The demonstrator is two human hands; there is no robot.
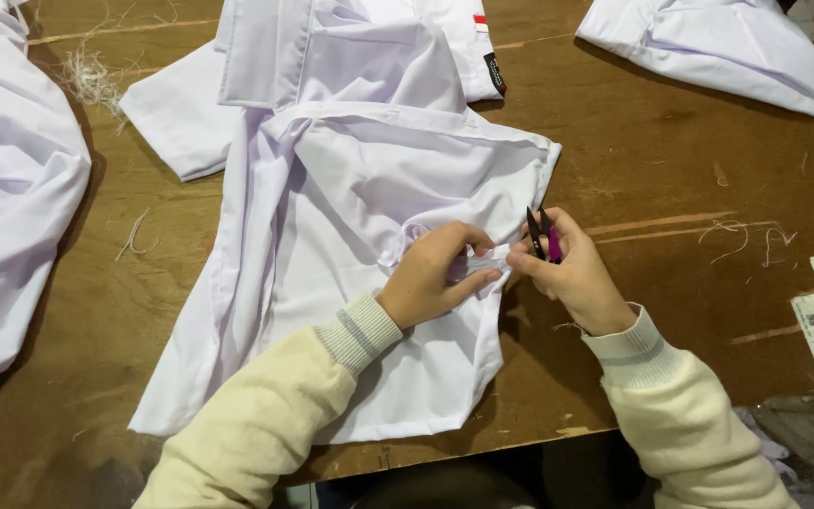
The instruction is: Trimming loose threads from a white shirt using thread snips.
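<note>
My left hand (431,275) is curled, fingers pinched together toward the right. My right hand (572,273) is closed too, thumb and fingertips meeting the left's. Both forearms angle inward, wrists slightly bent.

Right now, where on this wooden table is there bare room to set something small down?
The widest bare wood lies right of the white shirt, below the folded white garment at the top right. A narrower strip runs between the shirt and the white cloth heap on the left. It is crowded around the left hand and the right hand, which holds small thread snips.
</note>
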